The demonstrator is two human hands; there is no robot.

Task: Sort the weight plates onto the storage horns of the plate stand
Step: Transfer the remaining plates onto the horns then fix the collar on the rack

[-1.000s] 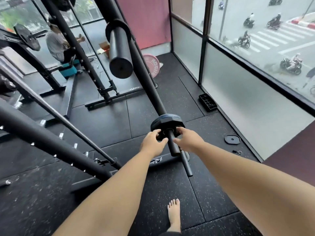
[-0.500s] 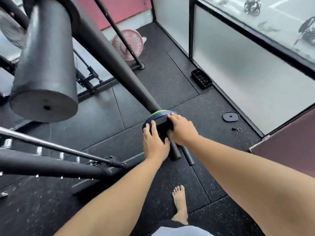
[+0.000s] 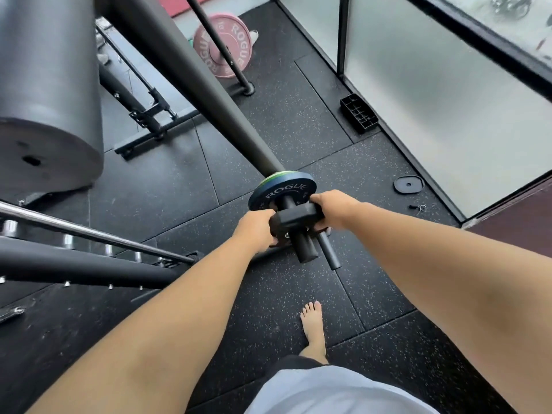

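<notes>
On the black speckled rubber floor (image 3: 185, 186) near the frosted window wall: pink ROGUE bumper plate (image 3: 222, 44) leaning upright far back, small black plate (image 3: 408, 184) lying flat by the wall, black slotted tray (image 3: 358, 113) beyond it. Large padded roller (image 3: 44, 94) and slanted upright (image 3: 191, 85) fill the upper left. Blue ROGUE plate (image 3: 280, 192) sits on a storage horn (image 3: 303, 245). Left hand (image 3: 257, 227) and right hand (image 3: 334, 209) both closed on a black hex-edged plate (image 3: 294, 221) threaded on that horn, just in front of the blue plate. Arms extended forward and down. Bare foot (image 3: 312, 327) below.

pink plate (image 3: 222, 44), black speckled floor (image 3: 298, 121)
</notes>
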